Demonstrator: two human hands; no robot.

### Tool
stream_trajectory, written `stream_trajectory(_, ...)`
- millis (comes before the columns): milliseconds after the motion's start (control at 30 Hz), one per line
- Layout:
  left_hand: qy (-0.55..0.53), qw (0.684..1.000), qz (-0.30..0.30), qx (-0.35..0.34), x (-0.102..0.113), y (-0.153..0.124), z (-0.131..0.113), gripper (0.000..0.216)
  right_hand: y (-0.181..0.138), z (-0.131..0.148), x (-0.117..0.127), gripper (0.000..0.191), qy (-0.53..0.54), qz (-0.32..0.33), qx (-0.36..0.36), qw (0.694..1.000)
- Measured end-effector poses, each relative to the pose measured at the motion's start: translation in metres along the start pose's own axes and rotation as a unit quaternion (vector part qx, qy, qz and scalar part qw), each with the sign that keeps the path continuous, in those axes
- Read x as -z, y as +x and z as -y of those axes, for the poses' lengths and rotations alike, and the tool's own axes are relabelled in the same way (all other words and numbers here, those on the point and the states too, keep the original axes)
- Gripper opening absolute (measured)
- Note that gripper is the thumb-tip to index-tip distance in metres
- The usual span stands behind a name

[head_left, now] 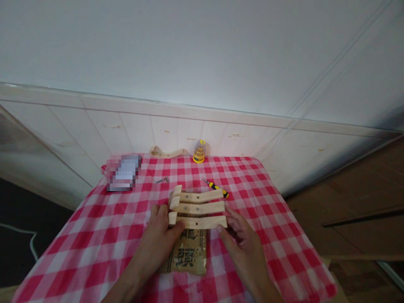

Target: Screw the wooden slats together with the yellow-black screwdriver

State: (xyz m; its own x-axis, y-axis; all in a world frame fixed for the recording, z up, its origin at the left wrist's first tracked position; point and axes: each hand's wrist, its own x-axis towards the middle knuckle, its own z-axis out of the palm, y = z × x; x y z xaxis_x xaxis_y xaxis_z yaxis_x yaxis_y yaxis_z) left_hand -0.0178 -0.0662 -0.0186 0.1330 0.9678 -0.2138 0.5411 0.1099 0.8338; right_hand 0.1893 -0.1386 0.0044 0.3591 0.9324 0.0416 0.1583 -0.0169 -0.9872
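Three curved wooden hooks lie side by side across a brown printed packet. Both my hands are at the nearest hook [211, 222], where one dark hole shows. My left hand [151, 242] grips its left end, the thumb in front and the fingers behind. Around its right end, the thumb and fingers of my right hand [248, 242] are closed. The middle hook [210, 207] and the far hook [208, 196] each show two round screw heads or holes. Below the nearest hook, the packet [197, 252] shows large dark characters.
Behind the hooks lies a yellow-and-black screwdriver [217, 188], with a few small screws [163, 180] to its left. A bit case [199, 152] and another wooden hook [167, 154] are by the wall. A phone-like device [126, 171] rests on the checked tablecloth [94, 235].
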Motion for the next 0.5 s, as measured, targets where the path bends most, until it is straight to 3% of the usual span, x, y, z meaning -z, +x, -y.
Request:
stream_trajectory(233,0.003,1.000,-0.005,0.005,-0.001,-0.001,-0.001,0.027,-0.012,-0.013,0.008,0.062,-0.024,-0.007,-0.018,1.000)
stream_trajectory(500,-0.002,1.000,-0.005,0.020,-0.002,-0.007,-0.003,0.026,-0.031,-0.022,0.015,0.052,-0.097,-0.055,0.002,0.994)
